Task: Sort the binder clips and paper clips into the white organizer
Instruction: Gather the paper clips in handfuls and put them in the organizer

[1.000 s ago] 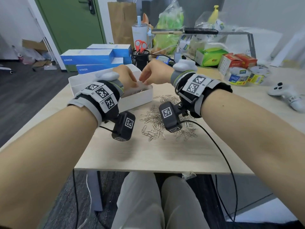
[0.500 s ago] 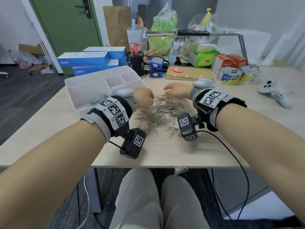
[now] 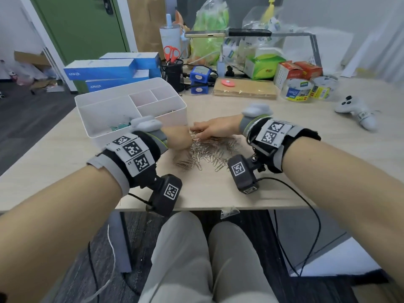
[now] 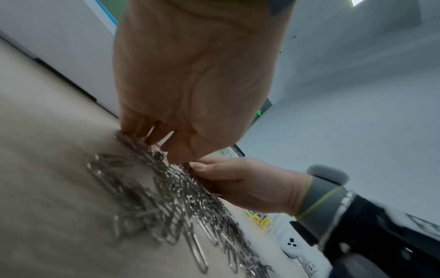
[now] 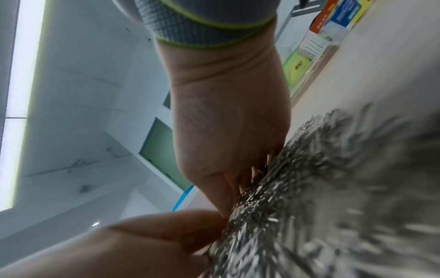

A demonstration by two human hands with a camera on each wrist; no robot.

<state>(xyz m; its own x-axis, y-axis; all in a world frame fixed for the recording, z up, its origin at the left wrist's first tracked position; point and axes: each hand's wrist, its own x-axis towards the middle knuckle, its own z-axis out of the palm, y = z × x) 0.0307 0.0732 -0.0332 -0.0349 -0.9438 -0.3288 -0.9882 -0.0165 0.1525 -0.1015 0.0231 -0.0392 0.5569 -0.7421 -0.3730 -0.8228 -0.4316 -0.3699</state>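
Both grips dug into the paper clips (image 3: 207, 149) — left hand (image 3: 178, 138) and right hand (image 3: 215, 129) curled, fingers closing on clips. Pile on the counter (image 3: 306, 149), just right of the organizer (image 3: 105, 106) — binder clips (image 3: 119, 127) inside, near-left.

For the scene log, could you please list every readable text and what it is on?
"ANKER": upper blue box.
"ANKER": lower blue box.
Print on the tape rolls, green box, red boxes and wrist tags: too small or blurred.
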